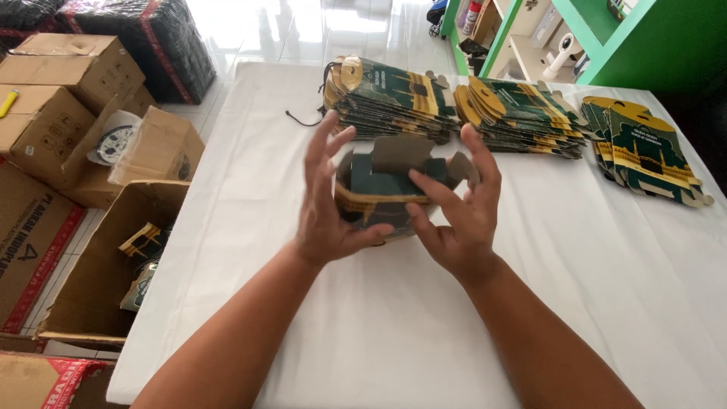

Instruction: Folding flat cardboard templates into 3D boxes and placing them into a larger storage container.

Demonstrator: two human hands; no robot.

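A small green-and-gold cardboard box (382, 189), partly folded with its top flaps standing open, is held above a table covered in white cloth (394, 318). My left hand (327, 198) cups its left side, thumb under the bottom edge, fingers spread upward. On the right side my right hand (458, 204) grips it, with the index finger laid across the front. Behind the box lie flat stacks of the same printed box blanks: one stack (390, 98) at the back centre, another (519, 113) to its right, a third (647, 151) at the far right.
Left of the table, on the tiled floor, stand several brown cartons; an open one (98, 273) near the table edge holds folded green boxes. Black wrapped bundles (163, 45) sit at the back left. A green shelf unit (606, 38) stands at the back right.
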